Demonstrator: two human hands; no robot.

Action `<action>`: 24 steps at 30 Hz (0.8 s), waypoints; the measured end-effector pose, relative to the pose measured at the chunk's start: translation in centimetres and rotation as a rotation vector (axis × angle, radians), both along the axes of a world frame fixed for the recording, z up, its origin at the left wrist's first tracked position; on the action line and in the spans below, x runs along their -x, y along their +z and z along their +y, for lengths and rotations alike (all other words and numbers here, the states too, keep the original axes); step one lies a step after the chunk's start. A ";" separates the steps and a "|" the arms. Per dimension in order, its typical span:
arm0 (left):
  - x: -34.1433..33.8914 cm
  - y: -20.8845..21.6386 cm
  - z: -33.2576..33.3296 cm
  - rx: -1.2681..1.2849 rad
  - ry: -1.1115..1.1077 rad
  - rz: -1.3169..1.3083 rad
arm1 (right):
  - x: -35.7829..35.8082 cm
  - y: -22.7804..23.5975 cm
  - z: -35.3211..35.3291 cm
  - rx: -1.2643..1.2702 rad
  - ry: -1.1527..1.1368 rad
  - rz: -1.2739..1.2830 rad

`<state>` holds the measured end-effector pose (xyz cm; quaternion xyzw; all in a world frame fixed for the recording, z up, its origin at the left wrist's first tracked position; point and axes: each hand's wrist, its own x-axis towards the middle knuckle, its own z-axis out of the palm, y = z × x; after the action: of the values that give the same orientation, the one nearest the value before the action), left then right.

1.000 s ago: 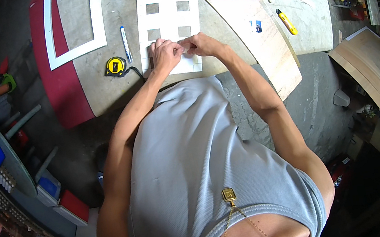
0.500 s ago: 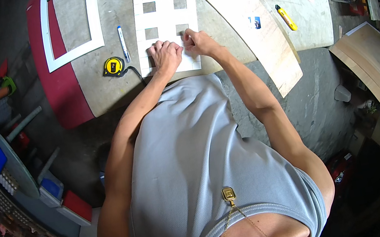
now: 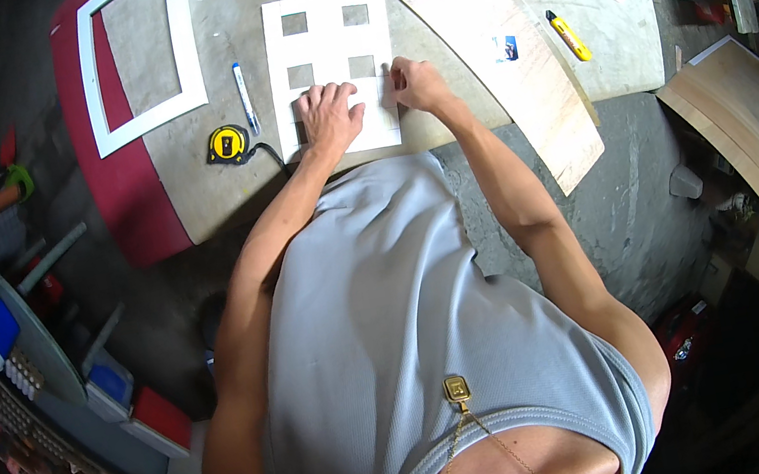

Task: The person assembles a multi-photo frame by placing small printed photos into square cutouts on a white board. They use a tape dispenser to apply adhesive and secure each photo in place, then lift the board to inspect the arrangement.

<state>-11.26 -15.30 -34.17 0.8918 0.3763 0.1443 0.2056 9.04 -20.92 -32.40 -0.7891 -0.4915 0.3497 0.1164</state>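
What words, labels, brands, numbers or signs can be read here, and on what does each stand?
None can be read clearly.
Yellow-and-black tape measure: mark too small to read.
Gold pendant: mark too small to read.
Blue-and-white patch on the plywood strip: too small to read.
White panel under the left hand: no lettering I can make out.

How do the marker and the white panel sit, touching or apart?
Apart. The head view shows a strip of bare grey tabletop between the marker and the left edge of the white panel.
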 end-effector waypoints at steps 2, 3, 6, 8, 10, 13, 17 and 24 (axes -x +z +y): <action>-0.4 0.2 -0.1 0.027 -0.009 -0.017 | -1.4 -0.5 0.4 -0.260 -0.298 0.080; -0.6 0.3 -0.1 0.041 -0.015 -0.008 | -2.2 -1.1 1.0 -0.430 -0.500 0.050; -0.8 0.5 0.2 0.073 -0.003 0.023 | -4.1 1.3 4.7 -0.608 -1.140 0.271; -0.9 0.8 0.4 0.102 -0.013 0.047 | -5.6 3.5 7.1 -0.660 -1.326 0.477; -0.7 0.4 0.5 0.103 -0.014 0.027 | -7.1 3.9 8.9 -0.724 -1.454 0.664; -0.4 -0.5 0.6 0.101 -0.007 0.018 | -8.6 4.5 10.5 -0.776 -1.537 0.841; -0.6 -0.5 0.6 0.095 -0.003 0.024 | -10.6 4.4 11.7 -0.759 -1.600 0.986; -1.6 1.5 0.6 0.142 0.020 0.092 | -9.0 3.3 12.8 -1.151 -1.676 0.965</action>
<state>-9.66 -14.66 -32.69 0.8768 0.4036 0.0783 0.2493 18.01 -8.17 -29.14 -0.4814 0.2019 0.1510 0.8395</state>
